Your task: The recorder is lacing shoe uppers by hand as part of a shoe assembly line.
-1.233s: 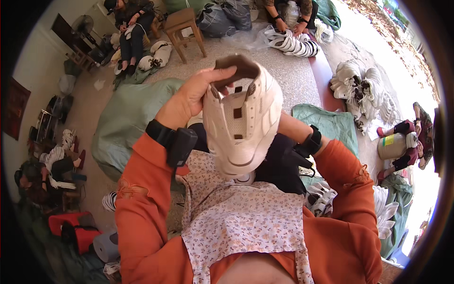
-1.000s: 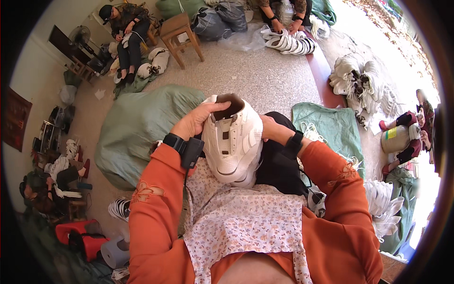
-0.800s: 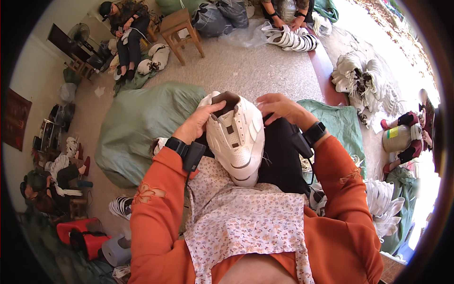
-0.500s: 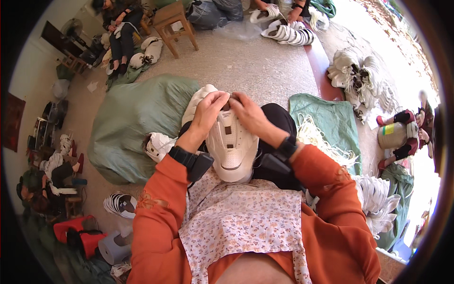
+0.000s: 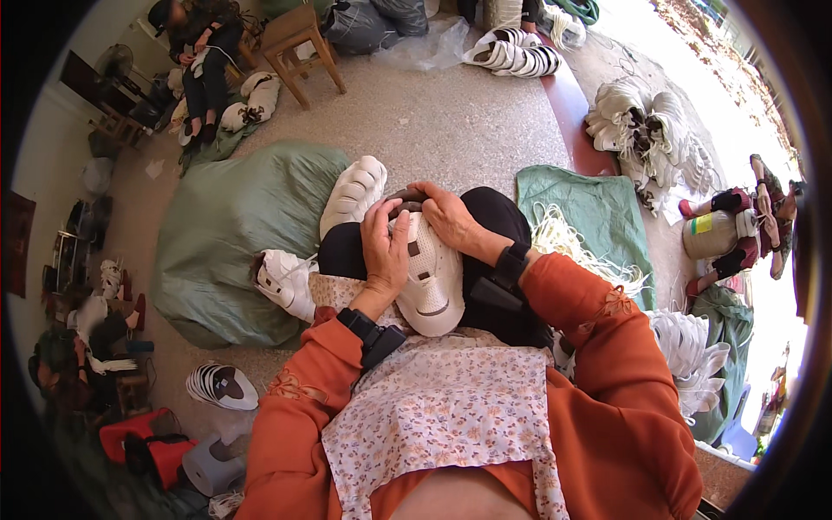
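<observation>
A white shoe upper (image 5: 431, 299) with a dark collar lining lies on my lap, toe toward me. My left hand (image 5: 384, 251) is closed on its left side near the collar, thumb resting by the tongue. The fingers of my right hand (image 5: 452, 221) are wrapped over the collar's far right edge. Just beyond my left knee leans a row of nested white uppers (image 5: 354, 198). Another white upper (image 5: 288, 282) with loose laces sits left of my lap. What lies under my fingers inside the collar is hidden.
A large green sack (image 5: 238, 243) fills the floor at left. On the right, white laces (image 5: 581, 251) lie on a green cloth (image 5: 598, 191), with piles of uppers (image 5: 646, 126) beyond. A wooden stool (image 5: 293, 39) stands ahead; other people sit at left and right.
My left hand has slid back from the collar's far end along the upper's left side. The collar now shows rounder and more opened, and the upper sits slightly lower on my lap.
</observation>
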A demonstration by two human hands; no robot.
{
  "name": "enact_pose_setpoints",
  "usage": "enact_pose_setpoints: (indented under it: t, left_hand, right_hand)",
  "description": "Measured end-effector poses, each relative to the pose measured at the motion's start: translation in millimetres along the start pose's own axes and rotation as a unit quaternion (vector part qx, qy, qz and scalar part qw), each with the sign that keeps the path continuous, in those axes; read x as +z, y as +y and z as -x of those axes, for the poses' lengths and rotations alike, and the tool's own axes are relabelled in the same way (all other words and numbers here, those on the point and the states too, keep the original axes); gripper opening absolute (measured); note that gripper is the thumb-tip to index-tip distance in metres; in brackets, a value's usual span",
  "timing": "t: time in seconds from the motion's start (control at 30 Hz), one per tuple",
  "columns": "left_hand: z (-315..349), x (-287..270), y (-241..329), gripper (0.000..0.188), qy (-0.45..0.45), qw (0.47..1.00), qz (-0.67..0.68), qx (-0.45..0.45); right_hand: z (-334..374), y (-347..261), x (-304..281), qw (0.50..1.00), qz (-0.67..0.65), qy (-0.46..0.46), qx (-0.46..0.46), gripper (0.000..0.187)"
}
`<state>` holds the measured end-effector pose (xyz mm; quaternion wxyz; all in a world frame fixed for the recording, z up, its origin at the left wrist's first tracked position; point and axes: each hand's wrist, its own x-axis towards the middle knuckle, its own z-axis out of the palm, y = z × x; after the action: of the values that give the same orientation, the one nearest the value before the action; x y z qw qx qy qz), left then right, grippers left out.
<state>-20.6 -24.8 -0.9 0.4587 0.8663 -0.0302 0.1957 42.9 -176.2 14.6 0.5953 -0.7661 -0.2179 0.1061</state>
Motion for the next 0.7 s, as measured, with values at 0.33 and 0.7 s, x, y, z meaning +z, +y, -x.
enact_pose_setpoints:
  t: [0.33,0.7]
  left_hand:
    - [-3,-23,23,0.052,-0.017,0.961,-0.180,0.210]
    - [-4,-19,39,0.063,-0.147,0.924,-0.232,0.266]
  right_hand:
    - [116,99,-156,0.953,-0.039,0.272,0.130,0.025]
    - [263,311,-138,0.883,0.196,0.154,0.398,0.065]
